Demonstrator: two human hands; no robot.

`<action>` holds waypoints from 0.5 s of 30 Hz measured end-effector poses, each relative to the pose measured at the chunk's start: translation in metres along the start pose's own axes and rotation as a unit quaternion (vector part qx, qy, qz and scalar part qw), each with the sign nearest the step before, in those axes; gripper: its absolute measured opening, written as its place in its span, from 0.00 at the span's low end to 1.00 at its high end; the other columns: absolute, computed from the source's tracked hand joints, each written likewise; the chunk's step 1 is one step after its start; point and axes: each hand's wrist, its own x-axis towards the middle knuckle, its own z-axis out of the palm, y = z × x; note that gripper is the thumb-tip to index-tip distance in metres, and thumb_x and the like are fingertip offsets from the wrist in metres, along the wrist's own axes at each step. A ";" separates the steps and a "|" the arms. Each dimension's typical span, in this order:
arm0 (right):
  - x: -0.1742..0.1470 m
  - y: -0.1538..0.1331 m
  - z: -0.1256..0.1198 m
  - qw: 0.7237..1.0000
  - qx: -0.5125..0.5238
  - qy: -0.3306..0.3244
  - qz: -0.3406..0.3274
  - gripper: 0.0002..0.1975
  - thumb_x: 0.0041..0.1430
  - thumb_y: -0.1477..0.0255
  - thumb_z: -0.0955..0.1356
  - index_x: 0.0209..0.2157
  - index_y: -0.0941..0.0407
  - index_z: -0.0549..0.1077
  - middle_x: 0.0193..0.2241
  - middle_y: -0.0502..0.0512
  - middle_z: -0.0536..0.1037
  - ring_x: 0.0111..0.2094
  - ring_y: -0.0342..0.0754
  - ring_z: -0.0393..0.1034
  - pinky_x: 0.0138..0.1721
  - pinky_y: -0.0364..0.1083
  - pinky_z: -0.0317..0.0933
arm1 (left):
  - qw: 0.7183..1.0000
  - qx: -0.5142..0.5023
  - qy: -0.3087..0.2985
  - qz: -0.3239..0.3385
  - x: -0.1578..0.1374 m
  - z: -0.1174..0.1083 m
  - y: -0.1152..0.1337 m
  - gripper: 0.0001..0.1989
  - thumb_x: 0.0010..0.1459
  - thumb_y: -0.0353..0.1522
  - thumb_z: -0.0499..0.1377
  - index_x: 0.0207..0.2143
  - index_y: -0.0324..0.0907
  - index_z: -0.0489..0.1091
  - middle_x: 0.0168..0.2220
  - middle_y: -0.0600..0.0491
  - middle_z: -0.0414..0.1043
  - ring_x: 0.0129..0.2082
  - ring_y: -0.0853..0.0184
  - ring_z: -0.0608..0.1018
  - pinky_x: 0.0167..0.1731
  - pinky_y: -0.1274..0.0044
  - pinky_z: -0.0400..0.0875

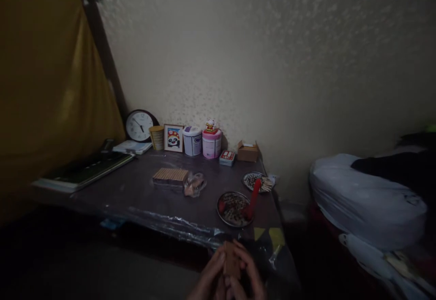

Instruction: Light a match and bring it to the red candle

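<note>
A small brown cardboard box (231, 259) is held upright between my two hands at the front edge of the table. My left hand (210, 275) grips its left side, with the thumb near its upper edge. Around the right side curl the fingers of my right hand (250, 270), its thumb low on the front. Just beyond my hands sits a round metal plate (218, 212) with dark specks in it and a red spoon (254, 197) resting on it. Behind it, a second speckled plate (244, 182) carries several thin pale sticks (266, 184).
A block of tightly packed brown pieces (170, 176) lies mid-table beside a clear plastic bag (195, 184). Along the wall stand a clock (140, 126), a framed panda picture (174, 138), two tubs (192, 142) and an open carton (248, 153). Plastic sheeting covers the table (136, 184).
</note>
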 end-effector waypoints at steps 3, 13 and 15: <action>-0.003 -0.002 0.001 0.999 0.015 -0.003 0.047 0.22 0.55 0.60 0.65 0.51 0.48 0.66 0.56 0.53 0.66 0.57 0.54 0.58 0.56 0.49 0.56 | 0.999 -0.021 -0.038 -0.002 -0.001 0.003 -0.002 0.11 0.56 0.34 0.57 0.42 0.43 0.70 0.34 0.50 0.77 0.38 0.65 0.77 0.37 0.76 0.67; -0.006 -0.013 -0.001 0.994 0.043 -0.044 0.087 0.23 0.59 0.61 0.62 0.56 0.49 0.60 0.58 0.54 0.64 0.59 0.53 0.56 0.56 0.51 0.56 | 0.998 -0.028 -0.062 0.009 -0.002 -0.004 -0.006 0.12 0.60 0.31 0.52 0.47 0.43 0.65 0.36 0.49 0.78 0.34 0.69 0.78 0.36 0.76 0.67; -0.006 -0.015 -0.001 0.994 0.055 -0.036 0.091 0.23 0.59 0.61 0.62 0.56 0.48 0.60 0.57 0.54 0.65 0.58 0.53 0.57 0.54 0.50 0.59 | 0.997 -0.024 -0.067 0.012 -0.002 -0.004 -0.005 0.12 0.60 0.31 0.52 0.47 0.43 0.64 0.37 0.48 0.78 0.34 0.69 0.78 0.37 0.76 0.67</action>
